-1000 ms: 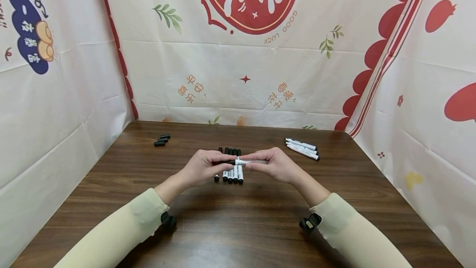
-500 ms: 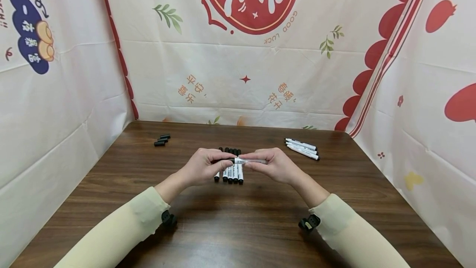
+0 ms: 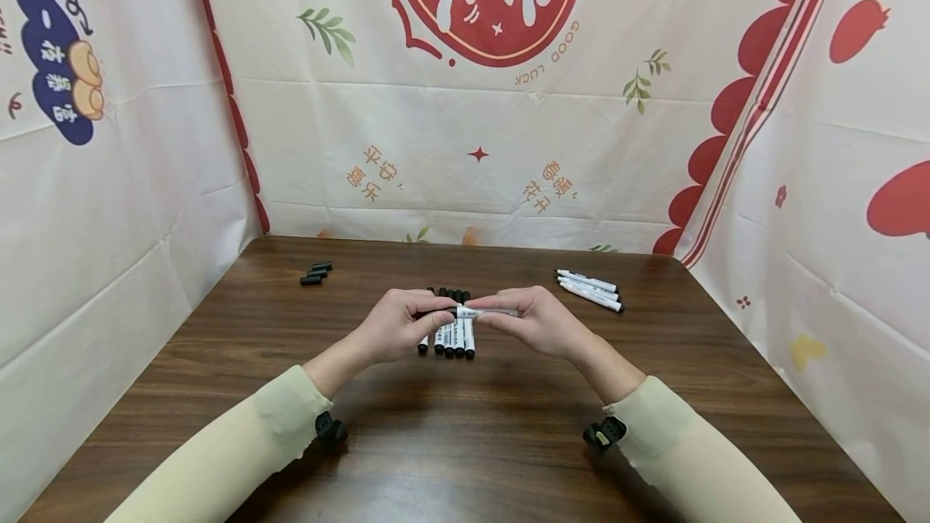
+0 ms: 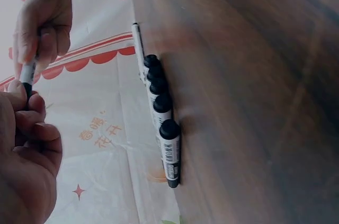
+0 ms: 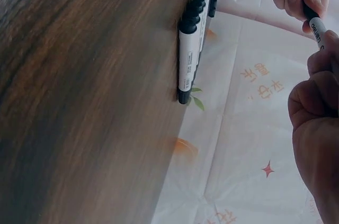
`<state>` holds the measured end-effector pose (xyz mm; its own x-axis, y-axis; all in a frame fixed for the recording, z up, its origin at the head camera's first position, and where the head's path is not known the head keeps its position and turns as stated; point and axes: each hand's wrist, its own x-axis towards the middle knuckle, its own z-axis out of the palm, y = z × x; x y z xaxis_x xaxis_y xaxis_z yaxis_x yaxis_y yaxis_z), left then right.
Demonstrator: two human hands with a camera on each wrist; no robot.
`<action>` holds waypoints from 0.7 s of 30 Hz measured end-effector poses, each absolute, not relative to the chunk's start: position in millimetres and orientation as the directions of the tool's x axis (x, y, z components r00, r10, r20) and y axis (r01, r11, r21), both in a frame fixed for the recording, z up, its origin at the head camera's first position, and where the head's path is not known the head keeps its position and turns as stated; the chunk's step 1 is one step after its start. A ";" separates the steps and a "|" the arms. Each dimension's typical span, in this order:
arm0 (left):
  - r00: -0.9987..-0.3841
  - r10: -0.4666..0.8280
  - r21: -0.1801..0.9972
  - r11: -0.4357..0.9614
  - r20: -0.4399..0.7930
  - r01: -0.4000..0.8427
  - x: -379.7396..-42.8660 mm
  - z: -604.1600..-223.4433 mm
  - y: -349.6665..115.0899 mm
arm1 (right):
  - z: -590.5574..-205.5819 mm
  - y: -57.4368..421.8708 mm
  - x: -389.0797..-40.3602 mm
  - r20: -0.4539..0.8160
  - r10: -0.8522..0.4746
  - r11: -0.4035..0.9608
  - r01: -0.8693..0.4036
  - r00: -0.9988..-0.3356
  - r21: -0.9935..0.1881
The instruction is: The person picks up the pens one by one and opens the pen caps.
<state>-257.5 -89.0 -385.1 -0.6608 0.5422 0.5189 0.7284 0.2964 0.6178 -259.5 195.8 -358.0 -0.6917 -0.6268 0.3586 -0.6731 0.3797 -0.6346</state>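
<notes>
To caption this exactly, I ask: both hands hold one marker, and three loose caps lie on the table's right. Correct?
No: the three caps lie on the table's left, as the head view shows. The left hand and right hand do hold one marker.

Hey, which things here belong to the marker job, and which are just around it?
Likely in the job:
held marker, between left hand and right hand
row of capped markers
loose black caps
white markers at right

Probably just around:
printed cloth backdrop
black wrist cameras
</notes>
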 end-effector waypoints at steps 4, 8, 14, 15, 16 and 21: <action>-0.569 0.544 0.483 0.309 0.617 0.819 -259.0 -389.4 -87.8 | -359.8 196.0 -260.6 0.274 -0.601 0.382 -0.571 -0.750 -0.727; -0.417 0.559 0.295 0.298 0.717 0.908 -263.4 -391.0 -88.1 | -364.3 196.3 -264.4 0.219 -0.587 0.357 -0.492 -0.779 -0.794; -0.268 0.584 0.128 0.270 0.767 0.954 -271.6 -386.9 -92.9 | -367.6 204.5 -268.3 0.190 -0.536 0.344 -0.418 -0.822 -0.841; -0.284 0.586 0.149 0.269 0.759 0.952 -272.0 -386.6 -93.7 | -368.2 206.9 -268.9 0.195 -0.524 0.354 -0.421 -0.829 -0.835; -0.311 0.587 0.178 0.273 0.748 0.945 -272.0 -386.7 -94.4 | -368.3 209.0 -269.1 0.200 -0.514 0.366 -0.424 -0.834 -0.828; -0.421 0.560 0.307 0.291 0.713 0.906 -272.1 -391.5 -98.5 | -367.6 211.7 -269.2 0.188 -0.523 0.389 -0.429 -0.831 -0.815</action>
<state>-272.1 -98.5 -391.5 -0.4213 0.5599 0.7134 0.9062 0.2909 0.3069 -269.2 211.7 -367.6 -0.8313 -0.5230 0.1881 -0.4291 0.3889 -0.8152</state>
